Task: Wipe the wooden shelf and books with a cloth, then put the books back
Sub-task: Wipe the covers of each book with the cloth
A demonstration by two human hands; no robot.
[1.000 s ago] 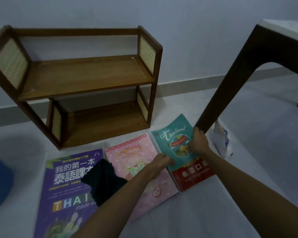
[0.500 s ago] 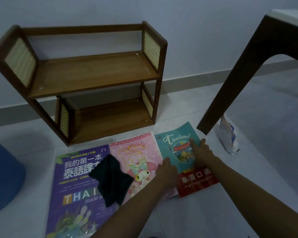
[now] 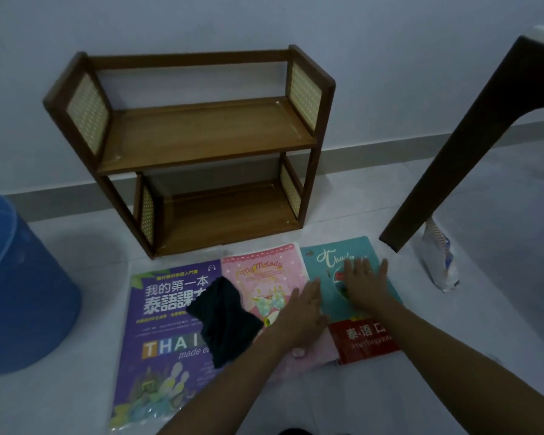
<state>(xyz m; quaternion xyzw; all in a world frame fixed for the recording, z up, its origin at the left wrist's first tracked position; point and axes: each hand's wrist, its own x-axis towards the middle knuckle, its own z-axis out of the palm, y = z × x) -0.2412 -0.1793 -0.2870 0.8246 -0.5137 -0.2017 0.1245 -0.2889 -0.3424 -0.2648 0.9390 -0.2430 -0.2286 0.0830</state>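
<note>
1. The floor (image 3: 390, 403) carries it all. The shelf (image 3: 201, 133) stands at the far edge by the wall, and both its boards have no books on them.
2. The table leg (image 3: 453, 158) is near the floor's right side, and the blue tub (image 3: 19, 293) sits at the left edge.
3. Three books lie flat in a row in front of the shelf: the purple book (image 3: 157, 334) on the left, the pink book (image 3: 264, 277) in the middle, the teal book (image 3: 346, 306) on the right.
4. The dark cloth (image 3: 226, 324) lies across the purple and pink books. No hand holds it.
5. A second ago your right hand (image 3: 365, 287) was up by the table leg. Now it has slid down onto the teal book. I think you are about to pick that book up or wipe it.
6. Your right hand is flat, fingers spread wide, pressing the teal cover. It grips nothing.
7. Your left hand (image 3: 305, 312) is flat too, fingers straight, resting on the pink book right beside the teal one. It grips nothing.
</note>
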